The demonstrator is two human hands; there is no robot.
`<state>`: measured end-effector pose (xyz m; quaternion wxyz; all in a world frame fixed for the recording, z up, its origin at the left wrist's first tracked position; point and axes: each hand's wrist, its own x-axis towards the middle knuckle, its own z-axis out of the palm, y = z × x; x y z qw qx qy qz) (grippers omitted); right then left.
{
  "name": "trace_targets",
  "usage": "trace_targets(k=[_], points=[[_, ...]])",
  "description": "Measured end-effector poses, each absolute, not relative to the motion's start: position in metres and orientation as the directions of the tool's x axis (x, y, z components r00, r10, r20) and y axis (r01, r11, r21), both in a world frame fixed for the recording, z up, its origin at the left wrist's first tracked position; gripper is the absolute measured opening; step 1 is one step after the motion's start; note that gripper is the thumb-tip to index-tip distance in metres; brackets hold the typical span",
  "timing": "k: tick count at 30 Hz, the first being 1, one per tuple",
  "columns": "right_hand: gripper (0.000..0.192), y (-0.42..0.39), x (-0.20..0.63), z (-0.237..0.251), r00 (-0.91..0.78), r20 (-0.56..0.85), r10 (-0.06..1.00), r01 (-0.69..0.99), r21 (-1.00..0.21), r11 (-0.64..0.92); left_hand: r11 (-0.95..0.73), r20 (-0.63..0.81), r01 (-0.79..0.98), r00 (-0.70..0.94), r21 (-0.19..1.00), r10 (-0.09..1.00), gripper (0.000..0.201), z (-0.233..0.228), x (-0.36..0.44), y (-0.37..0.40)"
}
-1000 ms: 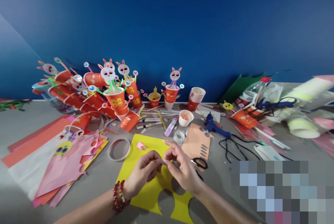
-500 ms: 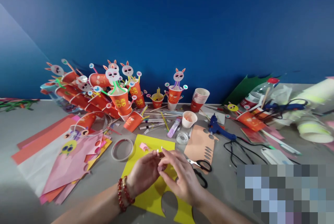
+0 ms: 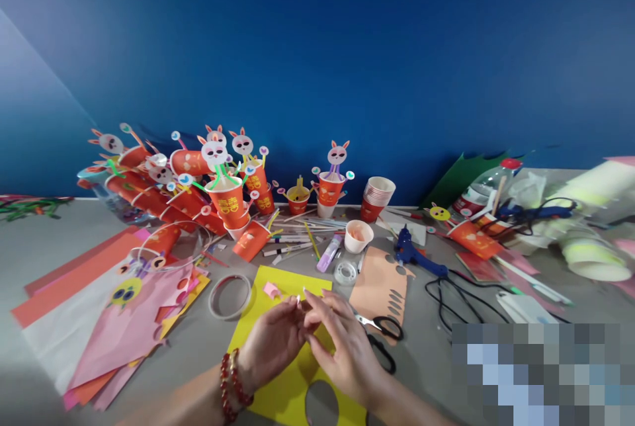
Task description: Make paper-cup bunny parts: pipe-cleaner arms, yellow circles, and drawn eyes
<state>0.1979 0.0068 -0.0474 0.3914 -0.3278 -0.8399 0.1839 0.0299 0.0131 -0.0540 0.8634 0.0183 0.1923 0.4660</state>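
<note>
My left hand (image 3: 270,345), with a red bead bracelet (image 3: 229,383) at the wrist, and my right hand (image 3: 342,346) meet fingertip to fingertip above a yellow paper sheet (image 3: 282,386) with round holes cut in it. Between the fingertips is a tiny pale piece (image 3: 298,298); what it is cannot be made out. A small pink paper curl (image 3: 271,290) lies on the yellow sheet just beyond my left hand. Black-handled scissors (image 3: 384,330) lie right of my right hand, partly on a peach sheet (image 3: 380,284).
Red paper cups with bunny faces (image 3: 225,191) crowd the back left, with a cup stack (image 3: 377,198) beside them. A tape ring (image 3: 229,296), clear tape roll (image 3: 345,272), blue glue gun (image 3: 414,251) with black cord, bottle (image 3: 483,188) and pink paper sheets (image 3: 119,327) surround the hands.
The view has tilted up slightly, so everything sits lower in the frame. My hands stay together at the fingertips, working the tiny piece, and have drifted a little closer to me.
</note>
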Motion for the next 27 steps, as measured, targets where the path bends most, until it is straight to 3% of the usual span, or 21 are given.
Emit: trace_targets(k=[3,7,10,14,20,23,27], points=[[0.069,0.005,0.198,-0.048,-0.430,0.492,0.757,0.357,-0.677,0.643,0.555,-0.303,-0.788,0.478,0.265,0.824,0.006,-0.054,0.030,0.013],[0.059,0.007,0.201,-0.046,-0.330,0.311,0.891,0.233,-0.888,0.396,0.550,-0.319,-0.738,0.452,0.390,0.833,0.017,-0.056,0.028,0.013],[0.052,0.011,0.203,-0.044,-0.292,0.193,0.937,0.136,-0.961,0.241,0.572,-0.374,-0.671,0.436,0.471,0.819,0.022,-0.056,0.026,0.013],[0.054,0.015,0.204,-0.045,-0.305,0.130,0.943,0.063,-0.986,0.156,0.574,-0.355,-0.613,0.451,0.543,0.819,0.024,-0.053,0.024,0.012],[0.056,0.017,0.205,-0.048,-0.282,0.089,0.955,0.091,-0.989,0.119,0.611,-0.361,-0.547,0.501,0.572,0.787,0.020,-0.049,0.025,0.013],[0.059,0.019,0.206,-0.050,-0.292,0.069,0.954,0.092,-0.991,0.099,0.563,-0.364,-0.438,0.460,0.701,0.810,0.019,-0.049,0.027,0.013],[0.061,0.019,0.206,-0.051,-0.296,0.069,0.953,0.116,-0.987,0.108,0.349,-0.265,-0.216,0.342,0.912,0.902,0.035,-0.048,0.029,0.011]])
